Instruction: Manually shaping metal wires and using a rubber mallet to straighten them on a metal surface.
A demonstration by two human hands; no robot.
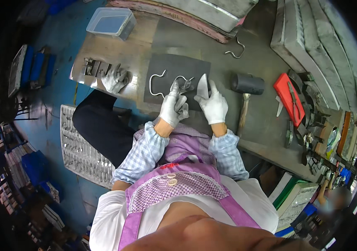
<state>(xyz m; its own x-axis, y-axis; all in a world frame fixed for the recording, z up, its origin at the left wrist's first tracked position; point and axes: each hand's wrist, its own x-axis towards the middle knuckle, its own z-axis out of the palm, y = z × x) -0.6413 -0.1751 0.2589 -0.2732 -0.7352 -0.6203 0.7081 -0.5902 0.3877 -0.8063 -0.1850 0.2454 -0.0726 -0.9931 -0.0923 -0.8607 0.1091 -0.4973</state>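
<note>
My left hand (173,107), in a white glove, is closed around a bent metal wire hook (184,78) over a dark mat (203,67). Part of the hook is hidden by the fingers. Beside it, my right hand (214,106), also gloved, grips a pale, flat, pointed blade-like piece (202,86) that tilts up from the fingers; its lower end is covered. A second bent wire hook (151,85) lies on the mat to the left of my left hand. Right of my right hand rests a mallet with a black head (247,83) and a wooden handle (243,112).
At the left are a glove-like white bundle (114,79), small metal blocks (96,67) and a clear plastic box (125,27). Another bent hook (242,49) lies farther back. Grey slabs (308,50) stand at right, near a red tray (285,90) with a pliers-like tool.
</note>
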